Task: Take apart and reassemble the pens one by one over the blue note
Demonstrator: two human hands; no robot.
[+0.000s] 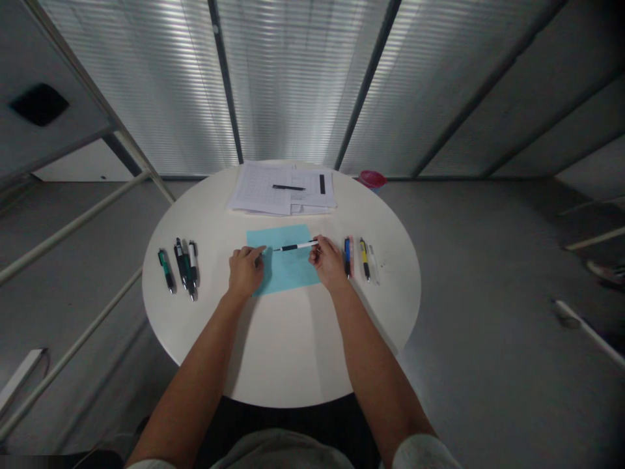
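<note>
Over the blue sheet point(288, 270) on the round white table, my right hand point(329, 262) pinches a white-and-black pen point(297, 247) near its right end. The pen lies almost level, and its thin dark tip points left toward my other hand. My left hand point(245, 270) is at the sheet's left edge, with thumb and forefinger curled close together. Something small may be between those fingers, but I cannot make it out. A gap separates the pen's tip from the left fingers.
Several pens point(185, 264) lie left on the table point(278, 352). To the right are a blue pen part point(347, 257), a yellow one point(364, 259) and a clear tube point(374, 264). Papers point(263, 189) with a black pen point(288, 187) lie behind. A red basin point(372, 178) stands beyond.
</note>
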